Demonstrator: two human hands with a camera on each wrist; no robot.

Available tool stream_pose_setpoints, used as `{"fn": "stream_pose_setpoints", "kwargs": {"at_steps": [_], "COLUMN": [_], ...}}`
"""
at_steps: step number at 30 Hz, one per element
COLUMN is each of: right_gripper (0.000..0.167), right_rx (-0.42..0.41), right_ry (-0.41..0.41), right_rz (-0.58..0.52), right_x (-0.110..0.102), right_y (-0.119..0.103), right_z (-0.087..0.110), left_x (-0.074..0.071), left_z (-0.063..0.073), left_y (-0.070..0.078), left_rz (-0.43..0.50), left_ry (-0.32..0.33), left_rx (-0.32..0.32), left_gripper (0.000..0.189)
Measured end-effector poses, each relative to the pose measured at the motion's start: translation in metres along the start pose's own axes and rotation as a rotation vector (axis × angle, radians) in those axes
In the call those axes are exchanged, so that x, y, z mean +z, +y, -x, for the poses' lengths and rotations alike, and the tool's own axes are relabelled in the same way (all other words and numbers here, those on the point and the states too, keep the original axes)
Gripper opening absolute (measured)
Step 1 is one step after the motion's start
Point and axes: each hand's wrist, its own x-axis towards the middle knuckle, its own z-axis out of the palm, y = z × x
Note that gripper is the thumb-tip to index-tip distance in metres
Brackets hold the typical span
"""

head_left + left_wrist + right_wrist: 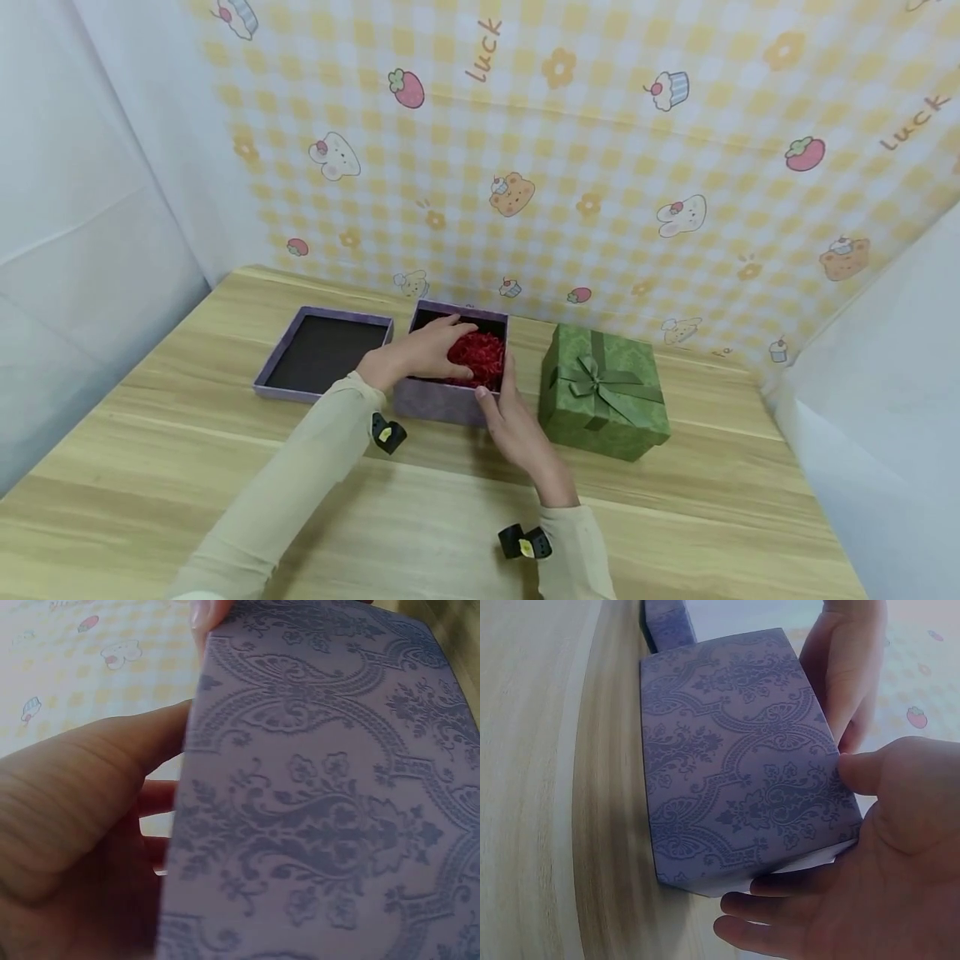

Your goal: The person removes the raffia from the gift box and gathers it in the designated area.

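Observation:
A purple damask-patterned gift box [438, 402] stands uncovered on the table, dark inside, with red shredded paper [482, 354] in it. My left hand [429, 350] reaches over the box's left side, its spread fingers and thumb on the paper. In the left wrist view that hand's thumb passes over the rim, and part of the fingers is hidden behind the box wall. My right hand [521, 429] holds the front right corner. In the right wrist view its thumb presses the front wall near the rim, and its fingers lie along the right side.
The purple lid [322, 354] lies inside up, left of the box. A green gift box [600, 417] with a ribbon bow stands to the right. Behind hangs a yellow checked cloth [465, 150]; white sheets flank the wooden table [420, 533].

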Motion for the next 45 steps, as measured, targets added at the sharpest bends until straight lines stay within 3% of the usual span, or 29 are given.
{"fn": "stream_pose_setpoints", "kwargs": {"at_steps": [9, 13, 17, 21, 26, 30, 36, 45], "right_gripper": [0.072, 0.064, 0.05, 0.052, 0.07, 0.08, 0.086, 0.076], "right_rx": [0.004, -0.074, -0.227, -0.345, -0.296, -0.177, -0.09, -0.173], "right_ry": [0.034, 0.132, 0.177, 0.082, -0.139, -0.279, -0.368, -0.45], "right_rz": [0.082, 0.18, 0.319, 0.517, 0.749, 0.778, 0.849, 0.799], "right_x": [-0.012, -0.044, -0.086, -0.107, -0.113, -0.115, -0.101, -0.094], "right_y": [-0.007, -0.02, -0.033, -0.038, -0.031, -0.027, -0.029, -0.029], "right_z": [0.006, 0.012, 0.0, -0.032, -0.072, -0.092, -0.111, -0.126], "left_x": [0.02, 0.022, 0.02, 0.017, 0.022, 0.027, 0.031, 0.032], "left_z": [-0.002, -0.002, -0.001, 0.0, -0.005, -0.008, -0.005, -0.009], "left_y": [-0.007, -0.008, -0.01, -0.014, -0.012, -0.008, -0.01, -0.013], "left_rz": [0.015, 0.023, 0.022, 0.015, 0.02, 0.044, 0.069, 0.08], "left_ry": [0.082, 0.094, 0.091, 0.101, 0.111, 0.098, 0.118, 0.155], "left_rx": [0.009, -0.004, -0.013, -0.025, 0.007, 0.009, -0.018, 0.0], "left_gripper": [0.065, 0.066, 0.065, 0.063, 0.062, 0.061, 0.061, 0.063]}}
